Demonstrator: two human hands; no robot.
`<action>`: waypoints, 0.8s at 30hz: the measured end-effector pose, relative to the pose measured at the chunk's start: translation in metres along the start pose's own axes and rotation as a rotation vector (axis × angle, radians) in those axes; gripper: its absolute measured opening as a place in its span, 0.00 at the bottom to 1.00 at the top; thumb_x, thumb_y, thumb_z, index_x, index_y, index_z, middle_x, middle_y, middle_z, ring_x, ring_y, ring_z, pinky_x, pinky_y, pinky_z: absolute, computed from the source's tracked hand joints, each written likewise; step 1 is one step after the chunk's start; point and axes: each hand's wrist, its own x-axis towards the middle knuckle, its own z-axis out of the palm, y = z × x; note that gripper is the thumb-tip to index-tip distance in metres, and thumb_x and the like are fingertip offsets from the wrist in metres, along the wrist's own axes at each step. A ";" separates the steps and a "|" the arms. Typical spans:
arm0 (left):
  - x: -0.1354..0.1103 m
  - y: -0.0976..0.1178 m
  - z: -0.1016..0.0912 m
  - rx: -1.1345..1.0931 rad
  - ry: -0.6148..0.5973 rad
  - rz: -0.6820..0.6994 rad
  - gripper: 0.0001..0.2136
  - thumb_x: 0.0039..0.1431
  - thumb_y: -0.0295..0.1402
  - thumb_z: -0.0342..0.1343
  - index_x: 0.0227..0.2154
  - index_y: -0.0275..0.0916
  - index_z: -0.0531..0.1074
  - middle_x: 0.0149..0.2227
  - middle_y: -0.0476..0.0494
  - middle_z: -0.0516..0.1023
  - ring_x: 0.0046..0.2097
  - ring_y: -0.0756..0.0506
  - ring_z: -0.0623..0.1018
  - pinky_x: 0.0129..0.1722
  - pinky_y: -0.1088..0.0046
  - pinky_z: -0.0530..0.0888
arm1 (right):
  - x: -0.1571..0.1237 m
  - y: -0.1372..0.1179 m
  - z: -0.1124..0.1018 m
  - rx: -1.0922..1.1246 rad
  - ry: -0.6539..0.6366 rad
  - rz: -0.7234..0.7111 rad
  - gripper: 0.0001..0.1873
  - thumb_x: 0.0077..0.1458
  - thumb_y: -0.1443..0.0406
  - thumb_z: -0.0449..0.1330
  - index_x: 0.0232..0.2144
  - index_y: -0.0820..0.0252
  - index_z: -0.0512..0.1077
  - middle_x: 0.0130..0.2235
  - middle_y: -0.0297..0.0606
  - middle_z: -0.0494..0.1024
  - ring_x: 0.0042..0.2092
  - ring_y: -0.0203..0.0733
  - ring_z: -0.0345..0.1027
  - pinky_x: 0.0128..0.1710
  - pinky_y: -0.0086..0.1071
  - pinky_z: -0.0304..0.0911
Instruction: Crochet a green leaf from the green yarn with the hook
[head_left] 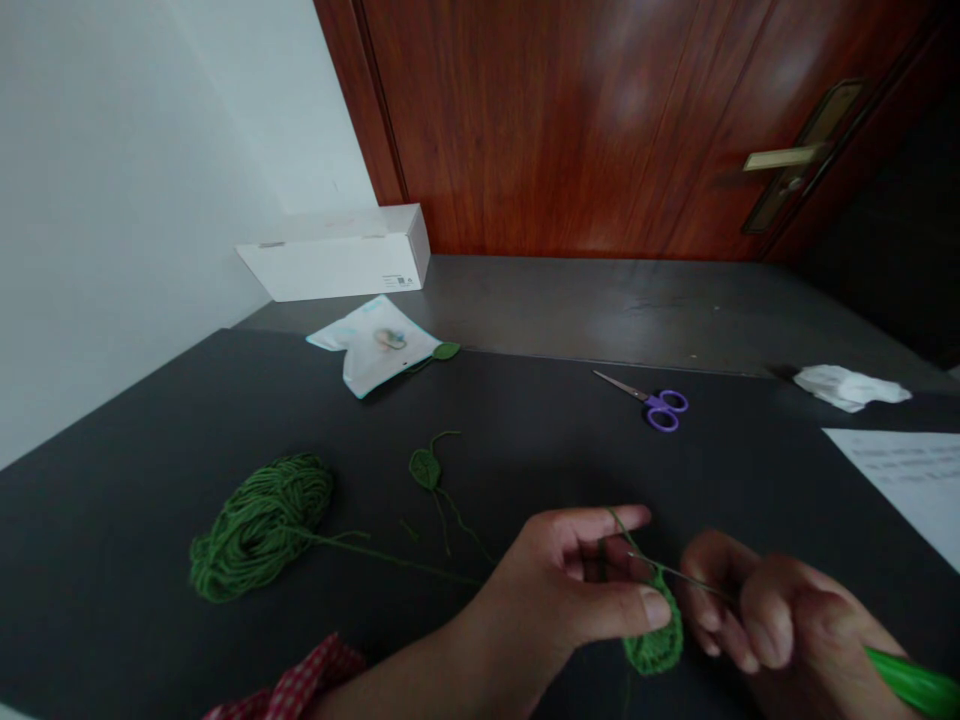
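Observation:
My left hand [559, 590] pinches a small green crocheted piece [654, 645] between thumb and fingers, and yarn runs up over its raised index finger. In my right hand [780, 600] is a crochet hook [694, 581] with a green handle that shows behind the palm. The hook's thin metal shaft passes through a loop at the top of the piece, its tip close to the yarn. From a green yarn skein [262, 525] on the left, a strand leads across the table to my left hand.
A small crocheted leaf [425, 468] with loose tails lies mid-table. Farther back are a white packet [382, 350], another green leaf [446, 351], purple-handled scissors [649, 400] and a white box [345, 262]. To the right lie crumpled white tissue [847, 387] and a printed sheet [915, 480].

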 end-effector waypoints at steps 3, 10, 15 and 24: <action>-0.001 0.000 0.000 -0.004 -0.004 -0.011 0.30 0.37 0.30 0.73 0.49 0.34 0.75 0.29 0.53 0.72 0.32 0.53 0.70 0.37 0.73 0.66 | 0.001 -0.001 -0.002 0.019 -0.044 -0.007 0.22 0.63 0.48 0.50 0.27 0.50 0.75 0.28 0.35 0.69 0.31 0.41 0.63 0.31 0.33 0.62; 0.000 -0.003 -0.001 0.017 -0.027 -0.086 0.28 0.35 0.29 0.74 0.45 0.35 0.77 0.28 0.53 0.73 0.31 0.53 0.70 0.38 0.73 0.65 | 0.011 -0.017 0.002 0.053 0.008 0.238 0.27 0.65 0.48 0.46 0.24 0.54 0.74 0.25 0.35 0.70 0.27 0.39 0.59 0.30 0.33 0.60; -0.001 -0.001 0.001 0.040 -0.034 -0.077 0.32 0.36 0.29 0.73 0.49 0.34 0.74 0.28 0.53 0.72 0.31 0.53 0.69 0.36 0.73 0.64 | 0.012 -0.019 0.001 0.045 0.004 0.249 0.27 0.65 0.49 0.46 0.24 0.54 0.74 0.25 0.34 0.70 0.27 0.38 0.58 0.29 0.31 0.60; 0.003 -0.008 -0.003 0.123 0.040 0.039 0.42 0.37 0.30 0.72 0.58 0.33 0.63 0.29 0.54 0.72 0.31 0.52 0.70 0.38 0.71 0.67 | 0.012 -0.016 0.002 -0.020 0.043 0.187 0.26 0.65 0.49 0.48 0.24 0.54 0.75 0.24 0.35 0.70 0.28 0.40 0.61 0.30 0.32 0.61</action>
